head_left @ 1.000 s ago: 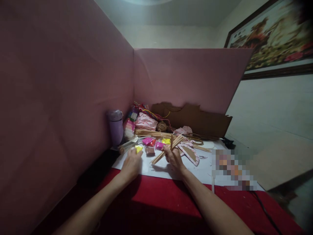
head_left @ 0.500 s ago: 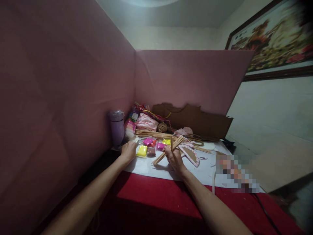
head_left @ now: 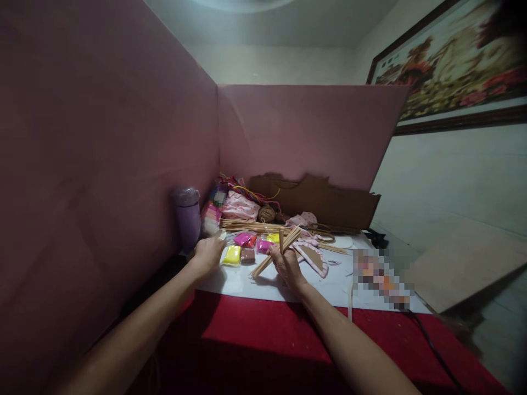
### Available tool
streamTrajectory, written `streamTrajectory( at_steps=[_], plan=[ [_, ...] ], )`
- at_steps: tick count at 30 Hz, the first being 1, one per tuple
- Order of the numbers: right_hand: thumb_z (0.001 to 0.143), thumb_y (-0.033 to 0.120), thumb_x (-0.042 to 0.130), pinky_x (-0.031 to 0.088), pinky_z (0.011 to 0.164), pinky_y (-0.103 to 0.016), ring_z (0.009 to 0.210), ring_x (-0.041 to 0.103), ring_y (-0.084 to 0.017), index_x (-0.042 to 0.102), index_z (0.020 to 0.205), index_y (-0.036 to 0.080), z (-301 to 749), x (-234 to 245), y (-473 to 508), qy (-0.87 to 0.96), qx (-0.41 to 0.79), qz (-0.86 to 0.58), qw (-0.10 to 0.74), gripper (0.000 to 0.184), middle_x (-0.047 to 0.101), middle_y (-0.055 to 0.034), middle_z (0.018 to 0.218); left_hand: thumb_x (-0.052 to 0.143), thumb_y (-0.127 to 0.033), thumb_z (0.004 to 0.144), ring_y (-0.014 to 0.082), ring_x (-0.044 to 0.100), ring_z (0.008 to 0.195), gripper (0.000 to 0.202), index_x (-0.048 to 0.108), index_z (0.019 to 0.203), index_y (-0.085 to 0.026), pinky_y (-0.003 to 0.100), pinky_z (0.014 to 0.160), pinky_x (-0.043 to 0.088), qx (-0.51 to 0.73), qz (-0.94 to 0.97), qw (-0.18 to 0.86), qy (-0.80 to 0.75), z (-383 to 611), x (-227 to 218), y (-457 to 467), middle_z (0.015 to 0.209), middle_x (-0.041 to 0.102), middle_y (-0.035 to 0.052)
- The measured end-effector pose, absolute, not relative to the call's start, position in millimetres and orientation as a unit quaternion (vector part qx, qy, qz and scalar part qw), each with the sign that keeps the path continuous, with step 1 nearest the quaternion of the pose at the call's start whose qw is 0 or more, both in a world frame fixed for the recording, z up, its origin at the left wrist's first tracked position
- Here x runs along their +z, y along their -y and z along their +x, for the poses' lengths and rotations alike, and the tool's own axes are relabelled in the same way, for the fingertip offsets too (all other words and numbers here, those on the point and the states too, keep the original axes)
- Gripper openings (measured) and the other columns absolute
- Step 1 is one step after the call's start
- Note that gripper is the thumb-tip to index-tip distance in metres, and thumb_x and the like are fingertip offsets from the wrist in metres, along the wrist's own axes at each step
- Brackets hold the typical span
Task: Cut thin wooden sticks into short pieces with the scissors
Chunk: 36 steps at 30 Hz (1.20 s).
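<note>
My right hand (head_left: 288,264) is closed around a bundle of thin wooden sticks (head_left: 263,267), which slants up to the right above the white tabletop. A short brown piece (head_left: 281,240) stands up by the thumb, crossing the bundle. My left hand (head_left: 208,253) is over the table's left side with its fingers curled; they are mostly hidden, and a small whitish thing (head_left: 223,235) shows beside them. Between the hands lie packets of yellow clay (head_left: 231,255), brown clay (head_left: 247,256) and magenta clay (head_left: 244,238). Just right of the bundle is a cardboard shape edged with pink cloth (head_left: 315,258).
At the left stands a purple tumbler (head_left: 188,219). Further back are more long sticks (head_left: 247,225), pink fabric (head_left: 241,206), a ball of brown twine (head_left: 266,214) and torn cardboard (head_left: 333,200). A blurred-out object (head_left: 382,280) with a black cord lies at the right.
The whole view has shifted slightly, so everything appears a little further left. My right hand keeps its hold on the sticks, and my left hand stays at the table's left side.
</note>
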State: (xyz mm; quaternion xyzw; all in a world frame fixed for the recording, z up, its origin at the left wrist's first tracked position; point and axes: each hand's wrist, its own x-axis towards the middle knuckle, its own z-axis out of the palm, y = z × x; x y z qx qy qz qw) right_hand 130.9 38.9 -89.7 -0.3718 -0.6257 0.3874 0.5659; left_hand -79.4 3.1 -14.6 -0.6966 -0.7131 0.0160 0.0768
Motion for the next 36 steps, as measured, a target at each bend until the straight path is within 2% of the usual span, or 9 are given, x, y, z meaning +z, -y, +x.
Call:
streamTrajectory(
  at_steps=[4, 7, 10, 12, 15, 17, 20, 26, 36],
  plan=[
    [0.077, 0.048, 0.051, 0.027, 0.041, -0.023, 0.045, 0.031, -0.009, 0.057, 0.063, 0.016, 130, -88, -38, 0.633, 0.376, -0.382, 0.558, 0.035, 0.036, 0.0053, 0.047, 0.044, -0.011, 0.074, 0.0247, 0.064, 0.082, 0.026, 0.067, 0.086, -0.014, 0.028, 0.063, 0.044, 0.014, -0.698, 0.053, 0.714, -98, 1, 29, 0.094, 0.067, 0.0169],
    [0.077, 0.049, 0.051, 0.027, 0.042, -0.023, 0.045, 0.033, -0.009, 0.059, 0.062, 0.015, 130, -87, -38, 0.637, 0.371, -0.390, 0.552, 0.037, 0.038, 0.0044, 0.047, 0.046, -0.014, 0.069, 0.0167, 0.057, 0.060, 0.017, 0.062, 0.065, -0.016, 0.023, 0.050, 0.032, -0.018, -0.693, -0.022, 0.721, -115, 12, 50, 0.069, 0.065, 0.0083],
    [0.076, 0.049, 0.052, 0.029, 0.042, -0.022, 0.046, 0.036, -0.010, 0.061, 0.063, 0.014, 130, -85, -36, 0.653, 0.359, -0.390, 0.541, 0.038, 0.041, 0.0030, 0.048, 0.047, -0.011, 0.064, 0.0113, 0.049, 0.053, 0.014, 0.056, 0.055, -0.016, 0.021, 0.047, 0.026, -0.106, -0.713, -0.072, 0.690, -124, 17, 62, 0.056, 0.057, 0.0014],
    [0.076, 0.048, 0.052, 0.028, 0.042, -0.022, 0.044, 0.036, -0.009, 0.061, 0.063, 0.014, 130, -81, -34, 0.656, 0.358, -0.390, 0.538, 0.038, 0.041, 0.0031, 0.047, 0.047, -0.012, 0.064, 0.0094, 0.045, 0.048, 0.011, 0.055, 0.058, -0.016, 0.020, 0.045, 0.026, -0.168, -0.704, -0.136, 0.676, -121, 15, 63, 0.053, 0.054, -0.0012],
    [0.077, 0.048, 0.052, 0.024, 0.039, -0.021, 0.041, 0.032, -0.008, 0.059, 0.062, 0.014, 132, -76, -30, 0.657, 0.372, -0.385, 0.530, 0.038, 0.036, 0.0047, 0.042, 0.049, -0.023, 0.068, 0.0088, 0.042, 0.038, 0.008, 0.052, 0.065, -0.016, 0.020, 0.039, 0.029, -0.257, -0.660, -0.274, 0.651, -104, 2, 54, 0.049, 0.049, -0.0039],
    [0.077, 0.048, 0.052, 0.022, 0.038, -0.021, 0.039, 0.030, -0.008, 0.058, 0.062, 0.014, 132, -72, -28, 0.657, 0.387, -0.377, 0.526, 0.037, 0.032, 0.0060, 0.039, 0.052, -0.030, 0.068, 0.0099, 0.044, 0.036, 0.013, 0.049, 0.066, -0.017, 0.020, 0.035, 0.031, -0.300, -0.637, -0.366, 0.609, -88, -9, 43, 0.048, 0.048, -0.0047],
    [0.077, 0.047, 0.053, 0.020, 0.037, -0.021, 0.036, 0.027, -0.007, 0.057, 0.062, 0.015, 134, -68, -26, 0.653, 0.412, -0.360, 0.524, 0.036, 0.030, 0.0071, 0.038, 0.058, -0.036, 0.065, 0.0099, 0.046, 0.036, 0.022, 0.047, 0.064, -0.016, 0.020, 0.035, 0.034, -0.338, -0.632, -0.449, 0.533, -69, -24, 25, 0.045, 0.049, -0.0042],
    [0.077, 0.045, 0.055, 0.017, 0.034, -0.020, 0.034, 0.023, -0.005, 0.054, 0.063, 0.016, 139, -61, -27, 0.641, 0.461, -0.316, 0.526, 0.032, 0.029, 0.0089, 0.039, 0.064, -0.042, 0.065, 0.0067, 0.042, 0.035, 0.031, 0.052, 0.065, -0.013, 0.020, 0.036, 0.032, -0.378, -0.609, -0.517, 0.469, -48, -28, 10, 0.045, 0.051, -0.0027],
    [0.076, 0.047, 0.055, 0.019, 0.034, -0.019, 0.033, 0.022, -0.004, 0.044, 0.062, 0.019, 148, -56, -30, 0.627, 0.480, -0.317, 0.525, 0.033, 0.026, 0.0106, 0.040, 0.067, -0.030, 0.060, 0.0066, 0.045, 0.037, 0.023, 0.053, 0.064, -0.012, 0.018, 0.035, 0.031, -0.372, -0.593, -0.551, 0.454, -22, -33, 0, 0.045, 0.053, -0.0020]
  ],
)
